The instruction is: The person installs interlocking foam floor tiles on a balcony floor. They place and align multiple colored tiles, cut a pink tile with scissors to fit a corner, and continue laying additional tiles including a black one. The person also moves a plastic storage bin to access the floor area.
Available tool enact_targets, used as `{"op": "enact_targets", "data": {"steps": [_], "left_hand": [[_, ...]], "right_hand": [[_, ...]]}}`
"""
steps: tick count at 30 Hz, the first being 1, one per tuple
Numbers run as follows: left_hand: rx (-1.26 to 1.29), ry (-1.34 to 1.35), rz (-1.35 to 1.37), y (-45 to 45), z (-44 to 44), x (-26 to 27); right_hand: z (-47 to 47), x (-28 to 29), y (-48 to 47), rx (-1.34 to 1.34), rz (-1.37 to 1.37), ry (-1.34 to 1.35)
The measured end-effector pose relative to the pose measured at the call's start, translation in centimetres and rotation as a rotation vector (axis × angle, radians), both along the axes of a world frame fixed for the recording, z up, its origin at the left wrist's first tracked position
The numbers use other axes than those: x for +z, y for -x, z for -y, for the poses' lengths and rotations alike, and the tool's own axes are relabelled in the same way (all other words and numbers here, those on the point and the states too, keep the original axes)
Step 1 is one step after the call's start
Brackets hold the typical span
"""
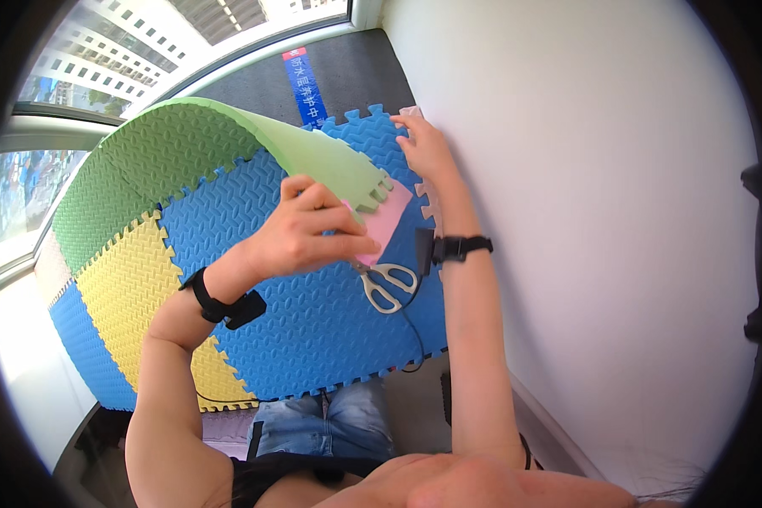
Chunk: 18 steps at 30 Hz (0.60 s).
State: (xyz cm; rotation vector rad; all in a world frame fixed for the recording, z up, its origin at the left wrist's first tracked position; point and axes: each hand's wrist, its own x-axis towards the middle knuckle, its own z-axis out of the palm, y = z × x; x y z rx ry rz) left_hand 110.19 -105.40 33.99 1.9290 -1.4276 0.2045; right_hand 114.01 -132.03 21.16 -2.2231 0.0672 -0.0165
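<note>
My left hand (314,228) grips the lifted corner of a foam mat, where a green section (336,162) is curled over with its pale underside up. By its fingertips is a smooth pink piece (390,219), partly hidden by the hand. Scissors with cream handles (390,289) lie just below on the blue puzzle mat (292,317), their blades mostly hidden. My right hand (422,146) rests at the blue mat's far right edge, fingers apart, beside pale pink tabs (411,113). A yellow mat section (127,273) joins the blue at the left.
A white wall (578,190) rises close on the right. Beyond the mats is a dark grey surface (355,70) with a blue printed tape (306,92). Windows (127,51) stand at the far left. A thin black cable (422,343) runs over the near mat edge.
</note>
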Motion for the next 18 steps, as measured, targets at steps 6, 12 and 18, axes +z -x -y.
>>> {"op": "enact_targets", "data": {"steps": [6, 12, 18], "left_hand": [[0.031, -0.013, 0.022, 1.0, -1.3, -1.0], [0.027, 0.007, 0.07, 1.4, -2.2, -2.5], [0.067, 0.099, 0.163, 1.3, -2.3, -3.6]], "right_hand": [[0.5, -1.0, 0.0, 0.027, -0.152, -0.165], [-0.2, -0.5, 4.1, -0.069, -0.087, -0.264], [-3.6, 6.0, 6.5, 0.346, 0.021, -0.585]]}}
